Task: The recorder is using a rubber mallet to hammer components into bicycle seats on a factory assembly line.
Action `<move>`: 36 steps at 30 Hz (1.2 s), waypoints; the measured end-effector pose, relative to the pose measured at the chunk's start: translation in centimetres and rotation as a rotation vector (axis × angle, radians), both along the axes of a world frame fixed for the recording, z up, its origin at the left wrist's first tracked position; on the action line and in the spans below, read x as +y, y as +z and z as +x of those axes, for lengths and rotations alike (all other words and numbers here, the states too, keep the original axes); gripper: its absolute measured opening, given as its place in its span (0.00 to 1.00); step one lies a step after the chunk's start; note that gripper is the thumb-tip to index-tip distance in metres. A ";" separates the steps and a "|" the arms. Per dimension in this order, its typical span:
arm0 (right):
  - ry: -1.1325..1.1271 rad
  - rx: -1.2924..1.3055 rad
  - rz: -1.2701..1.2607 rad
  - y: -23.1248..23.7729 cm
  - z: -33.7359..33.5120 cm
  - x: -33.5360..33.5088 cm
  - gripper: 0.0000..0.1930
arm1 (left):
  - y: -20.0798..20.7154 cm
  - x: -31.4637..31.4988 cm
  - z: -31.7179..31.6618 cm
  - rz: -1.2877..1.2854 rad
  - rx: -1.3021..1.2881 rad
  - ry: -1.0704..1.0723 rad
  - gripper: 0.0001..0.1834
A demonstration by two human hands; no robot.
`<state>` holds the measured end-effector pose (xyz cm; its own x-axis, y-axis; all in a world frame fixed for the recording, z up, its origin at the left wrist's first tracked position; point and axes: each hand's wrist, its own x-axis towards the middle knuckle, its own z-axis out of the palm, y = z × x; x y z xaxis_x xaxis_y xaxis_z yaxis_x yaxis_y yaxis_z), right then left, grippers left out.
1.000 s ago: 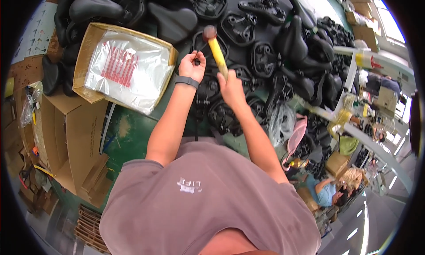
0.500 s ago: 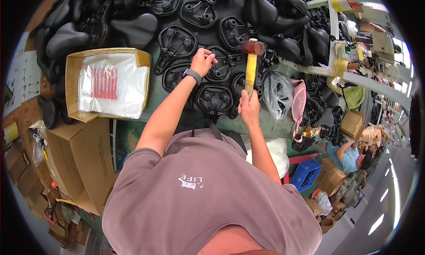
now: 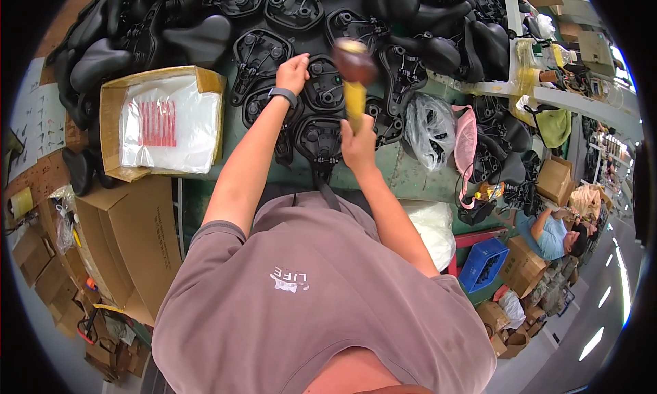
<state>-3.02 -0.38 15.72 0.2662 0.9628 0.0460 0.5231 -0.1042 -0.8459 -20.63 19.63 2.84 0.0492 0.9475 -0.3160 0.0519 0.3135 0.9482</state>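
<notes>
My right hand (image 3: pixel 359 144) grips a mallet (image 3: pixel 355 103) by its yellow-wrapped handle; its dark reddish head is blurred and raised over the bench. Ahead and to the left, my left hand (image 3: pixel 293 74), a dark band on its wrist, has its fingers curled together. Whatever those fingers pinch is too small or hidden to make out. Beside it lies an upturned black bicycle saddle (image 3: pixel 321 86), its ribbed underside showing, partly behind the mallet. Another upturned saddle (image 3: pixel 317 138) sits closest to my body, between my forearms.
An open cardboard box (image 3: pixel 217 130) with plastic-wrapped contents stands at left. More black saddles (image 3: pixel 198 38) crowd the far bench. To the right lie a clear plastic bag (image 3: pixel 430 130) and a pink cloth item (image 3: pixel 466 137). A blue crate (image 3: pixel 483 264) sits lower right; a person (image 3: pixel 547 233) is beyond.
The mallet has swung left and its head now blurs with motion. My right hand has moved left with it. My left hand has shifted slightly left and farther away, fingers still curled.
</notes>
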 end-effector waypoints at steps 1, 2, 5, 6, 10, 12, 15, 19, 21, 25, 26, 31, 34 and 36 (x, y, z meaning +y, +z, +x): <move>0.073 -0.176 -0.347 -1.3 0.0 0.6 0.19 | 0.6 -0.7 -0.8 -0.024 -0.011 0.097 0.21; 0.163 -0.274 -0.477 -3.3 0.5 0.6 0.22 | 1.3 -1.1 -1.7 -0.044 -0.023 0.198 0.23; 0.111 -0.181 -0.473 -1.1 1.4 1.8 0.24 | 5.4 -4.3 -1.7 -0.405 -0.307 0.283 0.18; 0.081 -0.136 -0.456 0.3 1.7 1.4 0.24 | 6.4 -5.7 -1.5 -0.448 -0.365 0.299 0.20; -0.101 0.264 -0.294 2.5 1.9 -1.5 0.21 | 4.9 -10.1 -1.6 -0.352 -0.385 0.061 0.21; -0.137 0.325 -0.263 2.9 2.5 -3.9 0.19 | 4.0 -10.9 0.1 -0.151 -0.215 -0.079 0.22; -0.154 0.398 -0.251 3.4 2.7 -7.5 0.20 | 2.0 -10.4 1.9 -0.012 -0.120 -0.184 0.16; -0.207 0.342 -0.310 2.6 3.1 -12.0 0.21 | 0.8 -9.7 5.0 0.280 0.075 -0.236 0.14; -0.245 0.303 -0.319 1.1 2.5 -13.7 0.22 | 0.1 -9.3 4.9 0.482 0.298 -0.254 0.15; -0.277 0.393 -0.333 0.6 1.3 -15.1 0.20 | -1.8 -10.1 2.6 0.555 0.597 -0.401 0.13; -0.273 0.403 -0.350 0.7 1.5 -15.4 0.20 | -1.6 -10.4 2.9 0.512 0.607 -0.406 0.13; -0.311 0.337 -0.334 0.4 2.2 -16.2 0.21 | -0.3 -10.1 4.2 0.379 0.409 -0.318 0.12; -0.254 0.337 -0.365 0.4 2.2 -15.2 0.21 | -2.8 -8.4 2.3 0.013 0.067 -0.292 0.13; -0.232 0.379 -0.385 -0.1 2.1 -14.7 0.21 | -2.6 -7.8 2.3 0.011 0.096 -0.382 0.13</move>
